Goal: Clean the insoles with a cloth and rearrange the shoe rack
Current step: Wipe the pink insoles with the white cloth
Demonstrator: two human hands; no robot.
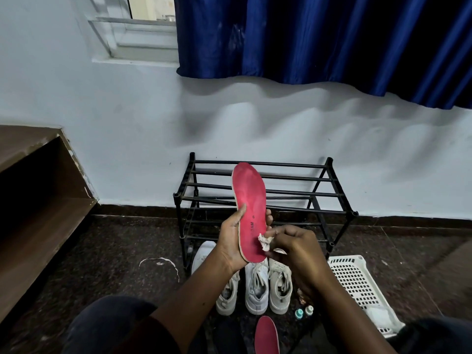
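**Grip state.** The left hand [231, 241] grips the flat red foam insole [249, 198] at its heel end. The thumb lies along the near edge and the fingertips curl round the far edge. The right hand [296, 249] pinches a small crumpled white cloth [264, 242] between thumb and bunched fingers. The cloth touches the red face just below the left fingertips.

**Hazards.**
- The toe end stands unsupported above the left fingers. Firm wiping pressure there would probably flex the insole or twist it out of the grip.
- The cloth wad barely projects past the right fingertips, so bare fingertips may rub the surface instead.
- A dropped insole would fall toward the white lace-up sneakers [256, 287] below both hands.

**Markings.** Dark print runs lengthwise between the left thumb and fingertips. Only "AM" reads, and the cloth covers the rest.
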